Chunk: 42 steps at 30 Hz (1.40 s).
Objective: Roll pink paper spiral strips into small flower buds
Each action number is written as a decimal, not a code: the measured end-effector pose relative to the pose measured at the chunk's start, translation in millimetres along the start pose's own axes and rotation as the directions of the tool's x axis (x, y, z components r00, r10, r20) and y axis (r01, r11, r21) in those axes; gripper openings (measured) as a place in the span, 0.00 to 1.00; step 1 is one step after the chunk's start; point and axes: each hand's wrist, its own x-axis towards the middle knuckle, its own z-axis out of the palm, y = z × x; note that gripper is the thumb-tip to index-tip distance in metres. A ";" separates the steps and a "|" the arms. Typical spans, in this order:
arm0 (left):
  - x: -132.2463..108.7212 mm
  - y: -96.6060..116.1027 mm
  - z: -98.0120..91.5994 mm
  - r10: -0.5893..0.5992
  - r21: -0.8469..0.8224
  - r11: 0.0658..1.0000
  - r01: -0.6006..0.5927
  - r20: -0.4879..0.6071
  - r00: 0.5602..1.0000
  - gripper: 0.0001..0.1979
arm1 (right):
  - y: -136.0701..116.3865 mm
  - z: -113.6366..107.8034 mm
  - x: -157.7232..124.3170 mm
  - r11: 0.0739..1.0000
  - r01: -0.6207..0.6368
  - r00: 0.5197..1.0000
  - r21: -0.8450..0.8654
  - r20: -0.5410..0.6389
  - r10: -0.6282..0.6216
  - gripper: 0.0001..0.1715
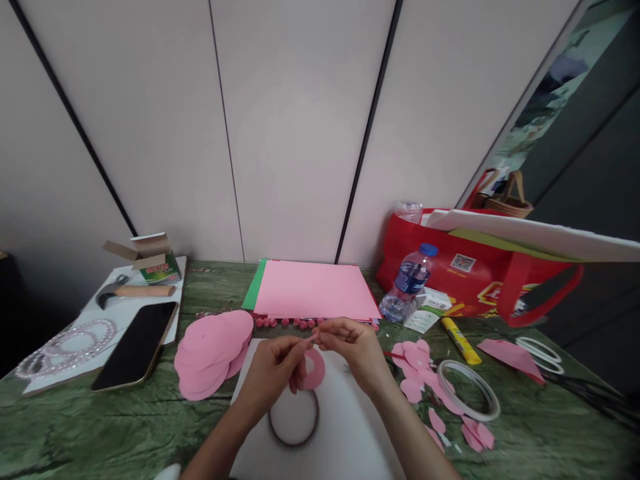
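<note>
In the middle of the view, my left hand and my right hand meet, fingertips pinched on a small strip of pink paper. Just below the fingers a round pink paper piece shows, partly hidden by my left hand; whether it joins the strip I cannot tell. Beneath lies a white sheet with a thin dark ring on it. A stack of pink paper circles sits left of my hands. To the right are pink paper flower pieces and a roll of tape.
Pink card sheets lie at the back. A water bottle, a small carton, a yellow glue tube, scissors and a red bag stand or lie right. Left are a phone, a hammer and bead strings.
</note>
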 end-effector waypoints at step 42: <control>0.8 -3.6 -0.9 0.045 0.029 0.999 -0.046 0.030 0.999 0.16 | -1.4 1.1 -0.7 0.999 0.002 1.000 -0.055 -0.011 -0.003 0.10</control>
